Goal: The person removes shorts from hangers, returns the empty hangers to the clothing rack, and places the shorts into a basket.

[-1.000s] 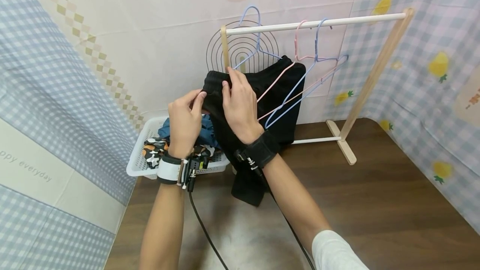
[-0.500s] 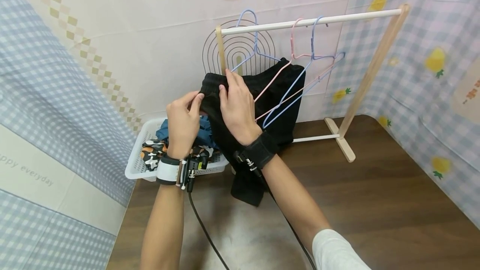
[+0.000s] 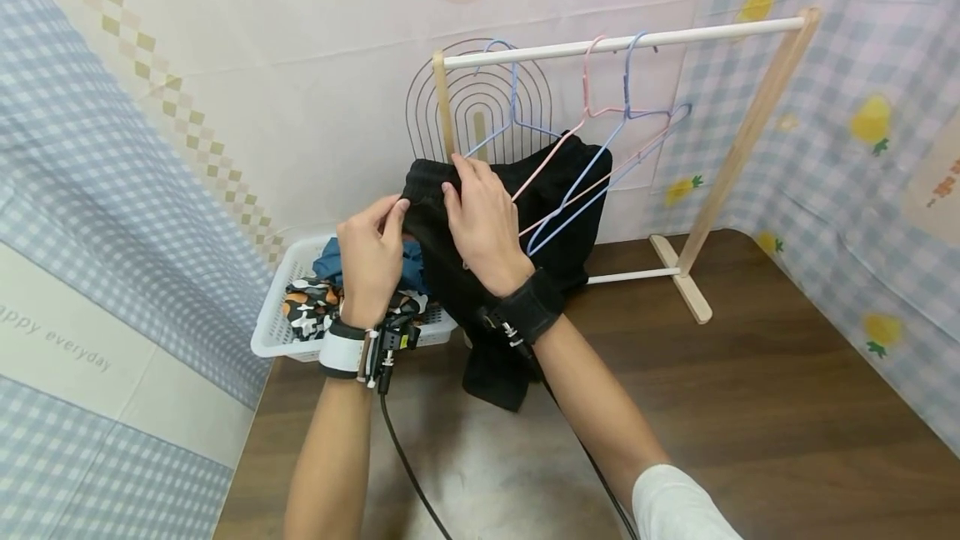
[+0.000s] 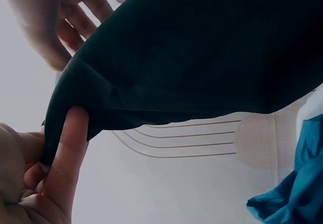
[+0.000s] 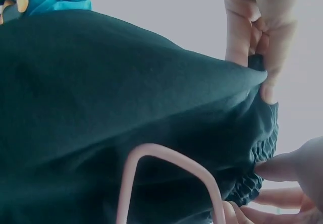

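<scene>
Black pants (image 3: pixel 555 165) with a gathered elastic waistband hang between my hands, one leg drooping toward the table. My left hand (image 3: pixel 371 252) pinches the left end of the waistband between thumb and fingers; the left wrist view shows a finger (image 4: pixel 70 148) along the cloth. My right hand (image 3: pixel 487 219) grips the waistband farther right, its thumb (image 5: pixel 280 167) on the gathers. A blue hanger (image 3: pixel 514 98) rises out of the waistband, its lower part hidden by the cloth. Its hook is behind the rack's white bar; whether it touches the bar I cannot tell.
A pink hanger (image 3: pixel 587 90) and another blue hanger (image 3: pixel 626 94) hang on the rack's bar (image 3: pixel 720 33), in front of the pants. At left, a white basket (image 3: pixel 272 332) holds blue and patterned clothes. A round wire piece (image 3: pixel 420 98) stands behind the rack.
Both hands have lowered slightly with the pants. The blue hanger's hook has dropped from above the bar to about the bar's height. Both grips look the same.
</scene>
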Motion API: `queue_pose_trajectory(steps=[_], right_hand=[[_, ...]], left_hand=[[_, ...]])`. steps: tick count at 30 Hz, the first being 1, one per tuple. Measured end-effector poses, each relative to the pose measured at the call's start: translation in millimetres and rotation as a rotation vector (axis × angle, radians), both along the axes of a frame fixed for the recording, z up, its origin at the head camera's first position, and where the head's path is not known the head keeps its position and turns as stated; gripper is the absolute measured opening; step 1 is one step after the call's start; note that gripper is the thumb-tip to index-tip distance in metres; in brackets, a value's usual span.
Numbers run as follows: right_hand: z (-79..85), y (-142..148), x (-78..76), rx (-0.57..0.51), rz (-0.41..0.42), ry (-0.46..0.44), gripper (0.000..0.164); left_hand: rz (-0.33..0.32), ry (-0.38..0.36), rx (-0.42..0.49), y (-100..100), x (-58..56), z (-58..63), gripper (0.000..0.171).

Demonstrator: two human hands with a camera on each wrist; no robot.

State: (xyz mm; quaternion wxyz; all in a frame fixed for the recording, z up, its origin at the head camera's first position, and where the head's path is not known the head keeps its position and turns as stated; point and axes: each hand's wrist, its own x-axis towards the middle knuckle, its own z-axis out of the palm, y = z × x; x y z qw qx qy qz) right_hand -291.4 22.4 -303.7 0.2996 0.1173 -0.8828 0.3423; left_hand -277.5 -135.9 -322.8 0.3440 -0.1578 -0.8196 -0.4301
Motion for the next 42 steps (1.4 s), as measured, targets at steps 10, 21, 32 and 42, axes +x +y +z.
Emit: queue_pose_trajectory(steps=[10,21,32,42], right_hand=[[-2.4,0,6.8,0.039,0.003,-0.049,0.043],[-6.9,-10,16.9,0.053,0.069,-0.117,0.045],[-26.3,-21,28.6,0.032,0.095,-0.141,0.053],[-41.1,-22,31.3,0.039,0.106,-0.107,0.053]], left_hand=[[0.015,0.019,0.016,-1,5.4,-12.2,0.028],[0.037,0.023,0.037,-9,16.2,-29.9,0.028],[0.061,0.017,0.038,-15,24.6,-50.5,0.028],[0.060,0.009,0.043,-17,29.4,-63.8,0.028]])
